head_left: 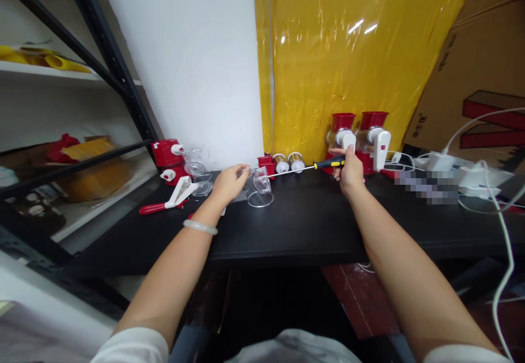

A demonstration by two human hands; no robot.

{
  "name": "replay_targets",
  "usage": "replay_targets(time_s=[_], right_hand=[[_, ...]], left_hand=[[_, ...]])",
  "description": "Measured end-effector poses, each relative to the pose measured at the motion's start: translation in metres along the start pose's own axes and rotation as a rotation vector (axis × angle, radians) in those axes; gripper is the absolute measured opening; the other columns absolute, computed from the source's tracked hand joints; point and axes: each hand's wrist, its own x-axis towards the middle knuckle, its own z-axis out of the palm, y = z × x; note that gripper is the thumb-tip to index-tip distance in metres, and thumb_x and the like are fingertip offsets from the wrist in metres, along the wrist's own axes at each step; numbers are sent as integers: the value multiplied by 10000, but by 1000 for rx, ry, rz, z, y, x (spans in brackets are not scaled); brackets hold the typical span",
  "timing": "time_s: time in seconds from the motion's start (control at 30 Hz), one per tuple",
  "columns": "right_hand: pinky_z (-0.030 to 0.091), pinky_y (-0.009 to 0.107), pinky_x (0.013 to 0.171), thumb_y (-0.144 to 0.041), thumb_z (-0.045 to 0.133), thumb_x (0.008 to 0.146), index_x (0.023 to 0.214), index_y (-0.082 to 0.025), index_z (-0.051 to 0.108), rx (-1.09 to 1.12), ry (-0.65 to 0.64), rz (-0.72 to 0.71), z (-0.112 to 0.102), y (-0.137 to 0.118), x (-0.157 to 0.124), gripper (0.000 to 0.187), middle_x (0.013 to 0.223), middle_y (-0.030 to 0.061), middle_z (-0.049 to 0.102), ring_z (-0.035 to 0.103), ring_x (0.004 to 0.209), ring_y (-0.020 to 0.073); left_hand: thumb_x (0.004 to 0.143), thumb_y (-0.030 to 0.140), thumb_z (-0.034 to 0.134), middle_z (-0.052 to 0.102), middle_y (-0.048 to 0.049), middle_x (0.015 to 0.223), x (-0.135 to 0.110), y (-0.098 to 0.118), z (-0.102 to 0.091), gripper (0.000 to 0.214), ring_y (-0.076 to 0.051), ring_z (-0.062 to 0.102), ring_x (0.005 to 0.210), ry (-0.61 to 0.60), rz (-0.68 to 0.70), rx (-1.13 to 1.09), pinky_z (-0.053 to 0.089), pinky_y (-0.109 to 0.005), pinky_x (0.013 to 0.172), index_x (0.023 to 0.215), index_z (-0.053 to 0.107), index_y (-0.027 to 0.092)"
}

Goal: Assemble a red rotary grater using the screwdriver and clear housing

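Note:
My left hand is closed on a clear plastic part that stands on the black table. My right hand grips a screwdriver with a yellow and black handle. Its long shaft points left toward the clear part and a small red piece. A pale bangle sits on my left wrist.
Two red and white grinder units stand behind my right hand by a yellow sheet. Two metal drums lie beside them. At left are a red unit, clear parts and a red-handled crank. White cables and adapters lie right.

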Motion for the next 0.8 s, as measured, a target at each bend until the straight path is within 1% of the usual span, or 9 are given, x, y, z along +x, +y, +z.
replay_targets(time_s=[0.07,0.13,0.2,0.3,0.47,0.53,0.67,0.73,0.8], right_hand=[[330,213,307,-651,417,842,899,-185,656,116,-42,57,0,0,0,526,465,-22,552,492,327,120],[443,234,381,-573,430,844,941,-218,628,241,-100,64,0,0,-1,418,649,11,684,640,510,163],[526,272,473,-494,476,825,953,-235,614,312,-148,39,0,0,-1,320,782,20,735,699,678,188],[543,291,483,-477,564,790,831,-193,641,239,-95,37,0,-1,-1,297,699,37,720,679,594,183],[325,226,274,-655,528,793,705,-137,658,-22,-12,66,-1,-1,1,541,430,41,573,507,304,144],[407,244,322,-668,467,817,787,-165,651,47,-35,102,-1,0,0,536,498,44,629,577,373,167],[583,351,589,-536,537,814,905,-244,585,290,-160,95,-1,2,0,310,831,19,753,723,777,211],[580,335,586,-514,591,795,862,-229,586,273,-164,83,-1,3,0,293,786,14,738,717,737,198],[517,264,451,-537,622,782,779,-201,600,141,-98,67,-2,4,2,337,603,9,666,658,533,168]], left_hand=[[947,487,403,740,-59,1101,0,0,0,436,-239,671,978,1,4,-7,477,-296,822,1129,705,230],[948,489,402,735,-55,1116,0,0,0,437,-241,663,1010,2,10,-13,474,-296,839,1132,705,233],[946,492,404,733,-53,1122,1,0,0,435,-244,661,1011,0,12,-16,473,-299,840,1131,704,237],[940,492,408,738,-61,1102,1,-1,0,436,-242,670,951,-4,6,-18,474,-304,817,1127,706,233],[934,491,413,741,-61,1085,1,-1,0,428,-242,669,940,3,-5,-32,470,-307,804,1109,711,238],[936,495,407,742,-62,1076,1,-1,0,432,-243,669,933,3,-5,-27,469,-308,795,1104,711,239],[935,494,409,742,-58,1076,1,-2,0,427,-242,669,926,1,-4,-25,467,-309,795,1102,710,242],[936,493,409,740,-56,1089,1,-2,0,425,-238,669,928,2,6,-30,467,-307,802,1106,708,244],[939,492,405,739,-55,1094,1,-2,0,427,-233,671,922,0,17,-33,469,-303,802,1108,708,242]])
